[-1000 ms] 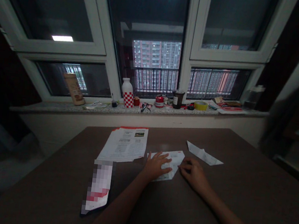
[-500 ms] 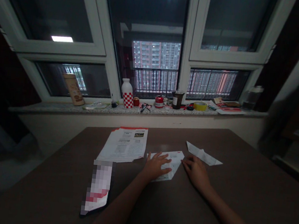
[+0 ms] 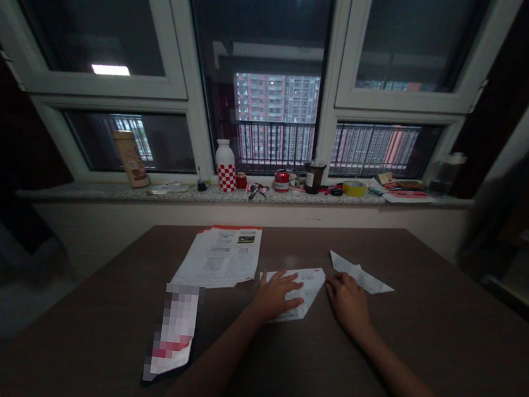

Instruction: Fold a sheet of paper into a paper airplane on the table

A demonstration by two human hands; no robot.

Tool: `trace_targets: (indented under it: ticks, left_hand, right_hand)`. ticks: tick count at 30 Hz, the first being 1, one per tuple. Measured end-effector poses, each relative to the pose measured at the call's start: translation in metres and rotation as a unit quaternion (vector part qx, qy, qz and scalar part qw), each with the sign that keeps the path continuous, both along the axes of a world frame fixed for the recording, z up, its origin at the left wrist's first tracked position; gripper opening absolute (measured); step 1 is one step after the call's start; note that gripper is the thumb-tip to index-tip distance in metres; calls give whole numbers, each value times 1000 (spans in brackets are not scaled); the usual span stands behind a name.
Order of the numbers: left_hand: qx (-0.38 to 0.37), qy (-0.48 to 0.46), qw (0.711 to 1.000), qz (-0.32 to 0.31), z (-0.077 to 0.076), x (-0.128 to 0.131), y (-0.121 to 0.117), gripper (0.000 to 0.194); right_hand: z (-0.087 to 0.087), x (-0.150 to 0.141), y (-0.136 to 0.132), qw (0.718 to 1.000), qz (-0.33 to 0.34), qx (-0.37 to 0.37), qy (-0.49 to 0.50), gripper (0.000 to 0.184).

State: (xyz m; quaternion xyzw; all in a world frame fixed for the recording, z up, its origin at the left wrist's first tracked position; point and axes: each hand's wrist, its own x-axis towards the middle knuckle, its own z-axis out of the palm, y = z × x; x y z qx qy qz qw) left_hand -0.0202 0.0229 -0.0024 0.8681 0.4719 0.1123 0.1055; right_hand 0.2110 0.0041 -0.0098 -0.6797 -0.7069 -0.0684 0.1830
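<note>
Folded paper [image 3: 312, 287], printed and angular, lies under the left hand's [image 3: 273, 295] spread fingers. The right hand's [image 3: 347, 302] fingers curl beside its corner; whether pinching, I cannot tell.

Folded sheet [image 3: 314, 284] under your left hand [image 3: 277, 294], just left of your right hand [image 3: 347, 301]. Paper stack [image 3: 219, 263] beyond-left of your left hand, phone [image 3: 178, 326] nearer-left. Paper boat [image 3: 369, 281] just beyond your right.

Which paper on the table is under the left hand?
The middle sheet with slanted edges; the printed stack lies to its left, the narrow paper to its right.
</note>
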Motion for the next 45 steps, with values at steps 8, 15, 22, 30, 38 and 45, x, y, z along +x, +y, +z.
trace_targets:
  ticks: [8,15,22,30,38,45]
  left_hand:
    - [6,2,1000,5,-1,0,-1,48]
    - [13,1,1000,2,-2,1,0,47]
    - [20,-1,1000,1,-4,1,0,46]
    - [14,3,1000,2,-3,0,0,47]
    - [12,7,1000,5,-3,0,0,49]
    - [13,-4,1000,3,-3,0,-1,47]
  right_hand:
    - [-2,1,2,1000,19,1,16,33]
    - [2,-2,1,998,49,-7,47,31]
    - [3,-3,1,998,34,-9,48,27]
    - [-1,-3,3,997,26,-24,73,34]
    - [-4,-6,-5,992,54,-37,104,57]
    - [-12,-11,-10,993,51,-37,96,80]
